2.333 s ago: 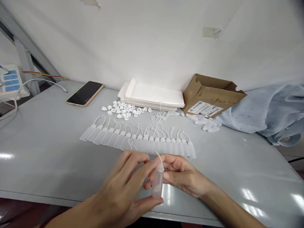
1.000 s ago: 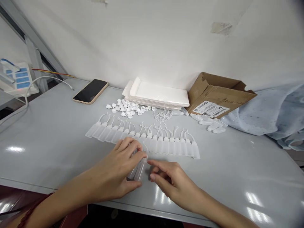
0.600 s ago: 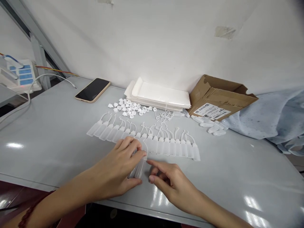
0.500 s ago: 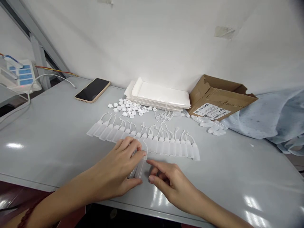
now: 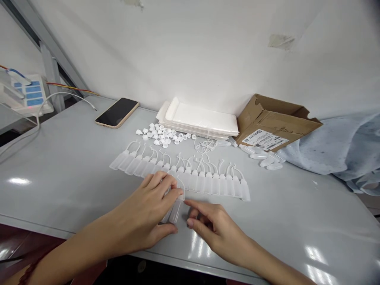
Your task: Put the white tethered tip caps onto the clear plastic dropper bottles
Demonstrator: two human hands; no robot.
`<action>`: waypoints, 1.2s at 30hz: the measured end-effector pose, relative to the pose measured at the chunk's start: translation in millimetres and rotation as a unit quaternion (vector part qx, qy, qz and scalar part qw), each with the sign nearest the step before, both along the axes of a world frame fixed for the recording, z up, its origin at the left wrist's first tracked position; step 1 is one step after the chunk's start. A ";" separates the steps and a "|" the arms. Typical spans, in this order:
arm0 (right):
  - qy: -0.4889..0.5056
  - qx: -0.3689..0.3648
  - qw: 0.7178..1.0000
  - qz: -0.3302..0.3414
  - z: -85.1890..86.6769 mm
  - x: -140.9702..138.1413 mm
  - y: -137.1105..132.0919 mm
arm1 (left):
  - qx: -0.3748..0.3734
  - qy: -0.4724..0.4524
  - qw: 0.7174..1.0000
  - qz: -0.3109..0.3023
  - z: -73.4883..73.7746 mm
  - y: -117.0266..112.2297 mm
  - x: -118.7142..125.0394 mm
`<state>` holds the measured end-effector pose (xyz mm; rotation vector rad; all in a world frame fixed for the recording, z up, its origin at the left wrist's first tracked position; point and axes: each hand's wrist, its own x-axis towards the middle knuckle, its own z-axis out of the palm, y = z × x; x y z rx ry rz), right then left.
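Note:
My left hand point(image 5: 154, 209) curls over small clear plastic bottles point(image 5: 176, 213) lying on the table, its fingertips at the neck end and the thumb near the base. Its palm partly hides them. A thin white strap point(image 5: 183, 185) loops up from the neck end. My right hand point(image 5: 213, 227) points its index fingertip at that neck, touching or almost touching; its thumb is apart and nothing is held. Just beyond, a long row of translucent bottles point(image 5: 208, 184) with strap loops lies side by side.
White caps point(image 5: 162, 133) lie heaped behind the row, near a stack of white envelopes point(image 5: 204, 118) and loose straps point(image 5: 205, 145). A cardboard box point(image 5: 273, 122) stands at right, with more bottles point(image 5: 268, 158) and blue-grey cloth point(image 5: 326, 146). A phone point(image 5: 117, 113) lies at left.
Hardly anything differs. The view has shifted slightly, and the strap near my left fingertips sits a little differently; both hands keep their places.

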<state>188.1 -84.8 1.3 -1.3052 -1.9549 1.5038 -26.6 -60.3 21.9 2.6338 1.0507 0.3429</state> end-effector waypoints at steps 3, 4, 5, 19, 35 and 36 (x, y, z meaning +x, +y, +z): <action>0.000 -0.003 1.000 0.000 1.2 0.5 0.0 | -0.003 0.000 1.000 -0.002 1.7 1.2 -0.4; 0.001 -0.002 1.000 -0.001 1.6 0.8 -0.3 | -0.003 0.001 1.000 -0.002 2.3 1.5 -0.6; 0.000 0.001 1.000 -0.001 1.9 1.1 -0.6 | -0.004 0.001 1.000 -0.001 2.9 1.8 -0.9; -0.001 0.023 1.000 -0.010 14.2 14.1 7.4 | -0.010 -0.055 0.989 0.134 11.3 64.7 13.3; 0.038 0.096 0.988 -0.119 21.9 35.5 17.6 | -0.154 0.084 0.962 0.210 11.3 105.4 54.3; 0.038 0.099 0.987 -0.119 22.4 35.8 17.4 | -0.155 0.086 0.961 0.213 11.7 105.1 55.3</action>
